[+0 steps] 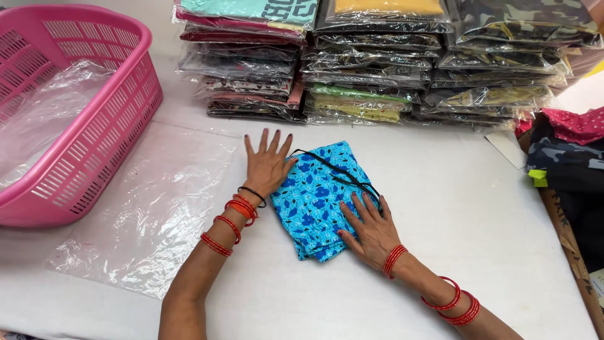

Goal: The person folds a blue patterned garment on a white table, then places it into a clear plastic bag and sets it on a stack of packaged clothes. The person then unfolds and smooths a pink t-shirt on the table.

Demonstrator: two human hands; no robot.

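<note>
Head cam: both hands flat, fingers spread, holding nothing. Left hand (pixel 267 165) and right hand (pixel 371 230) are pressing the folded blue garment (pixel 318 198) mid-counter (pixel 453 208). Best to be pressing evenly, keeping edges squared w/ drawstring tucked.

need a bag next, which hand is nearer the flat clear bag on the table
Left. The left hand lies flat beside the clear bag; the right hand rests on the blue cloth, farther off.

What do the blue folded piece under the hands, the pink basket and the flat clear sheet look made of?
Blue folded piece: soft printed fabric, matte, creased at its folds. Pink basket: rigid moulded plastic with slotted walls. Clear sheet: thin glossy plastic film, wrinkled and glinting.
</note>
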